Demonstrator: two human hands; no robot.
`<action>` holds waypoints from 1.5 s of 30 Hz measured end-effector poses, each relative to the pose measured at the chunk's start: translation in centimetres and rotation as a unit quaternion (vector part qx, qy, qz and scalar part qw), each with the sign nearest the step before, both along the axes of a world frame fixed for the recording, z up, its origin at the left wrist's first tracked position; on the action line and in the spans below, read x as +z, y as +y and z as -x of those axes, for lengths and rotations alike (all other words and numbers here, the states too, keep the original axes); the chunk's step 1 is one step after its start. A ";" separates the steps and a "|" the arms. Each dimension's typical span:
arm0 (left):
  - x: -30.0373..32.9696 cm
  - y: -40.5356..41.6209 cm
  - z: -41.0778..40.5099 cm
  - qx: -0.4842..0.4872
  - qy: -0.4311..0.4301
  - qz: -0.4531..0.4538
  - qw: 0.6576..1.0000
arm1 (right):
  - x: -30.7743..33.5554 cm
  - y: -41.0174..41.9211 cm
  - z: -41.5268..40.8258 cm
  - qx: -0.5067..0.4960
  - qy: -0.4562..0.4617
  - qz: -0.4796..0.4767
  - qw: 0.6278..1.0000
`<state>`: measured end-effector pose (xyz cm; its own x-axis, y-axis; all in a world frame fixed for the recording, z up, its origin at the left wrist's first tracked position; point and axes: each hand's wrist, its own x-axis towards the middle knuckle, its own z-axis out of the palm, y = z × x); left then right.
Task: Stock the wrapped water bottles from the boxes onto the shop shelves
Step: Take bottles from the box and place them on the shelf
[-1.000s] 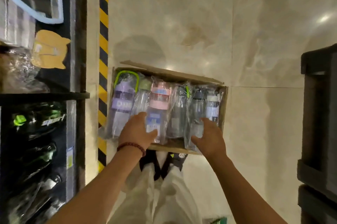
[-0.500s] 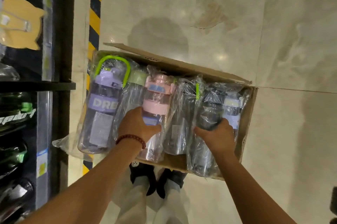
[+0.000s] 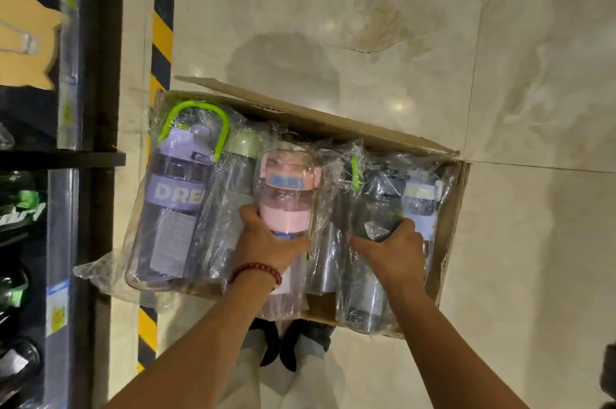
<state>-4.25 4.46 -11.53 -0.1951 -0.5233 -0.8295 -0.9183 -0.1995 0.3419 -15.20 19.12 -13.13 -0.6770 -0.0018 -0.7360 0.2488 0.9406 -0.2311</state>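
Note:
An open cardboard box (image 3: 448, 235) lies on the tiled floor, packed with several plastic-wrapped water bottles. At its left end lies a large purple bottle (image 3: 173, 202) with a green handle, then a clear one with a pale green cap (image 3: 233, 188). My left hand (image 3: 266, 242) grips the pink-lidded bottle (image 3: 288, 195) around its middle. My right hand (image 3: 393, 252) grips a dark grey bottle (image 3: 380, 205). A bottle with a white band (image 3: 420, 202) sits at the box's right end.
Dark shop shelves (image 3: 63, 158) stand along the left edge, with black and green bottles (image 3: 16, 208) on the lower level and a tan cat-shaped item (image 3: 26, 42) above. A yellow and black hazard strip (image 3: 163, 25) runs along the floor. My feet (image 3: 290, 342) are below the box.
The view has dropped closer to the box. Both hands have moved up the bottles and closed round them: the left on the pink-lidded one, the right on the dark grey one.

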 end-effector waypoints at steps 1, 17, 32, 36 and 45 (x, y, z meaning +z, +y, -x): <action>-0.2 -0.2 -0.2 0.008 0.006 -0.010 1.000 | 0.0 -0.1 -0.2 0.005 -0.001 0.000 1.000; 4.7 -2.1 -2.1 0.024 0.064 -0.055 0.996 | 7.5 -0.7 -1.5 -0.058 0.031 0.118 0.991; 35.4 -8.3 -0.3 0.019 0.239 0.037 0.970 | 36.2 -3.2 -2.4 -0.125 0.083 0.287 0.946; 42.9 -8.9 -1.1 0.032 0.298 0.077 0.951 | 43.3 -4.8 -2.9 -0.122 0.109 0.332 0.929; 54.6 -9.8 -4.8 0.058 0.419 0.150 0.894 | 55.0 -8.0 -4.4 -0.052 0.175 0.425 0.887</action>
